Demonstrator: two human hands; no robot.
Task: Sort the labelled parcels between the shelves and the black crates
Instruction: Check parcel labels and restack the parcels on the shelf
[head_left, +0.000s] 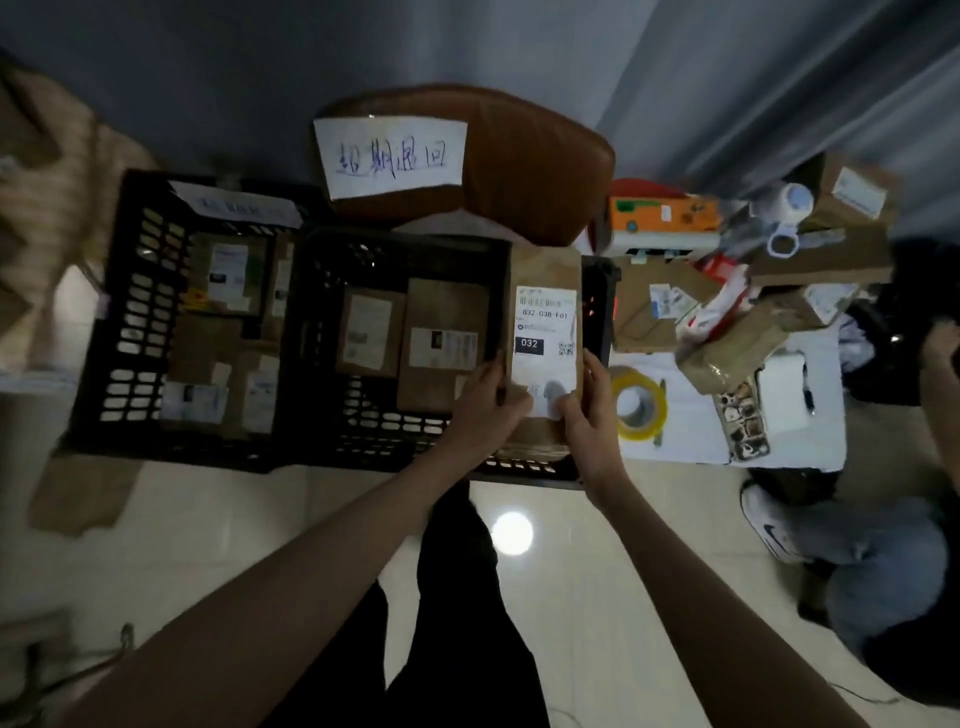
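Both hands hold one brown parcel: your left hand pinches its near left edge and your right hand clamps the near right edge, thumbs on the white label. Keep the label facing you and read the code, 032, before you commit. The parcel stretches away from your grip, held over the right end of the middle black crate, which already holds two parcels. Another black crate stands to the left; loose parcels crowd the table at right. No shelves are in view.
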